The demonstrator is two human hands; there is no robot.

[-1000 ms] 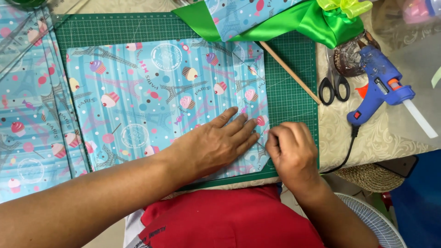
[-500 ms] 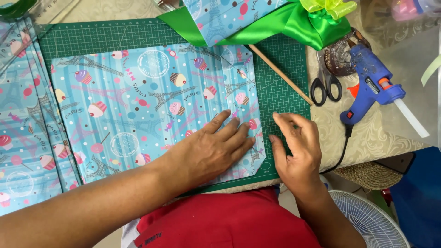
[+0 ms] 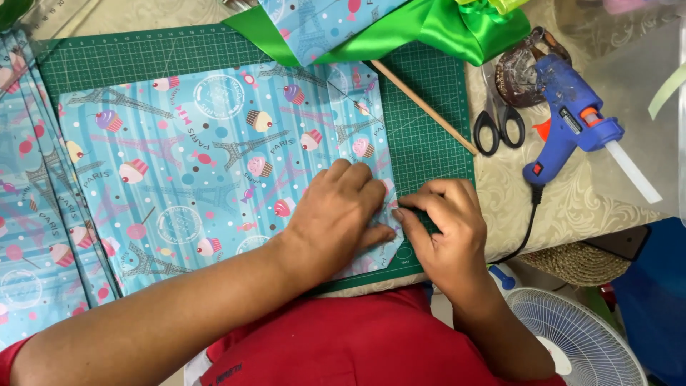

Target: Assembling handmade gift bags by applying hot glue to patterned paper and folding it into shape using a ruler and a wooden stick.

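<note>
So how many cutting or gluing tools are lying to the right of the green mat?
2: black-handled scissors beside the mat's right edge, and a blue glue gun just right of them.

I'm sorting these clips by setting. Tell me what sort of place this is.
Probably a home craft table. A green cutting mat lies under patterned wrapping paper, which both hands press: left hand, right hand. A blue glue gun and scissors lie beside it on a cream tablecloth.
</note>
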